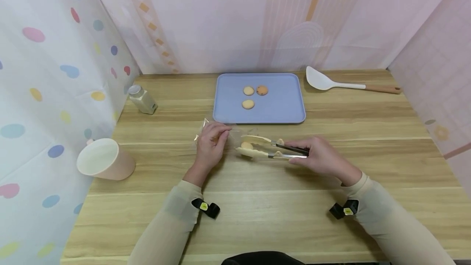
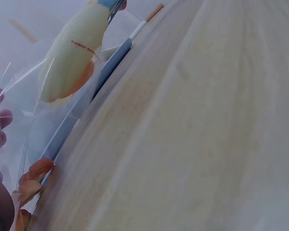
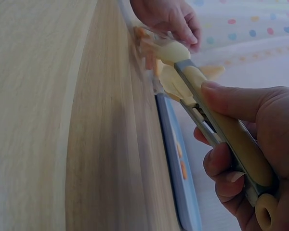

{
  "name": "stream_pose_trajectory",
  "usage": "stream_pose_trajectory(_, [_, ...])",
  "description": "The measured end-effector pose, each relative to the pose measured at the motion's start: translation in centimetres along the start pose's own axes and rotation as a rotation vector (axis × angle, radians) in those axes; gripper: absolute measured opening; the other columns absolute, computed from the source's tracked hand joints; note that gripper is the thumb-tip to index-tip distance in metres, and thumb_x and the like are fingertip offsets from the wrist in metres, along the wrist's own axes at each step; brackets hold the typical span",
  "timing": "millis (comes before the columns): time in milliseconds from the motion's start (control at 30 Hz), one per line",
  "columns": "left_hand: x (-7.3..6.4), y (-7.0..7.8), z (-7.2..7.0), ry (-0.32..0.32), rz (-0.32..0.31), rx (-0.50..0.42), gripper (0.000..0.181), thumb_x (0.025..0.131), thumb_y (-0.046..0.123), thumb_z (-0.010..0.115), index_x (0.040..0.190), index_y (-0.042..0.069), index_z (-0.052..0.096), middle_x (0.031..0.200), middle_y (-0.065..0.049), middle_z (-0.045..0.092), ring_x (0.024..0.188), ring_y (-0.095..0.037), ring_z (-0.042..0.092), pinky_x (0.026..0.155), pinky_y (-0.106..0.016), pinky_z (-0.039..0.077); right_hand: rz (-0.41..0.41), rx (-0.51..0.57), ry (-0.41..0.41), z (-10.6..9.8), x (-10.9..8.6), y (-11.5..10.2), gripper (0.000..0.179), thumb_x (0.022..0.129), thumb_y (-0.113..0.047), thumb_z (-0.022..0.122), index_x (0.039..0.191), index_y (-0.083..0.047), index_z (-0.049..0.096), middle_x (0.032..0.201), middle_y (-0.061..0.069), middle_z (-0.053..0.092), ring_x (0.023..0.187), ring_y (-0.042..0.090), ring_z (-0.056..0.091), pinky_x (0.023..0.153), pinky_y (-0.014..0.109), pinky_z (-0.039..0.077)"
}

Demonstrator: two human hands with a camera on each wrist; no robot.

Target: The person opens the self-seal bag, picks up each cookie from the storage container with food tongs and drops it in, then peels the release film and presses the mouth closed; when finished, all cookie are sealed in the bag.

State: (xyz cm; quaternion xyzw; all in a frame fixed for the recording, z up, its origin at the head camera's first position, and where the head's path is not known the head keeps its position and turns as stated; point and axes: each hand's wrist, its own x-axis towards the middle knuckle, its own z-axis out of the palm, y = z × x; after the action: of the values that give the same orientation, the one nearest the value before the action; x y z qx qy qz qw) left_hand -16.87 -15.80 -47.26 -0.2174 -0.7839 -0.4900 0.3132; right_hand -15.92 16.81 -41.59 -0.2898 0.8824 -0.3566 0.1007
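At the head view's centre, the pale cookie (image 1: 247,145) lies between the tips of the tongs (image 1: 256,153), whose long axis goes nearly sideways; the right hand (image 1: 324,156), rightward, grips their handles, and the left hand (image 1: 211,142), nearer to the cookie, pinches the clear plastic bag (image 2: 41,120).

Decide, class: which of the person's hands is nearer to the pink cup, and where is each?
Left. The left hand, pinching a clear bag, is to the right of the pink cup; the right hand, gripping tongs, is farther right.
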Motion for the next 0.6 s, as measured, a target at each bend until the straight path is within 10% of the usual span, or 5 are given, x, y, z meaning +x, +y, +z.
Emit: stream_pose_trajectory(600, [0.1, 0.5, 0.0, -0.029, -0.018, -0.094, 0.014, 0.084, -0.010, 0.066, 0.091, 0.001, 0.071, 0.093, -0.011, 0.068, 0.095, -0.027, 0.057, 0.087, -0.033, 0.040, 0.029, 0.033, 0.010, 1.7, 1.8, -0.6, 0.044, 0.082, -0.027, 0.078, 0.123, -0.018, 0.067, 0.107, 0.000, 0.070, 0.053, 0.006, 0.041, 0.046, 0.024, 0.035])
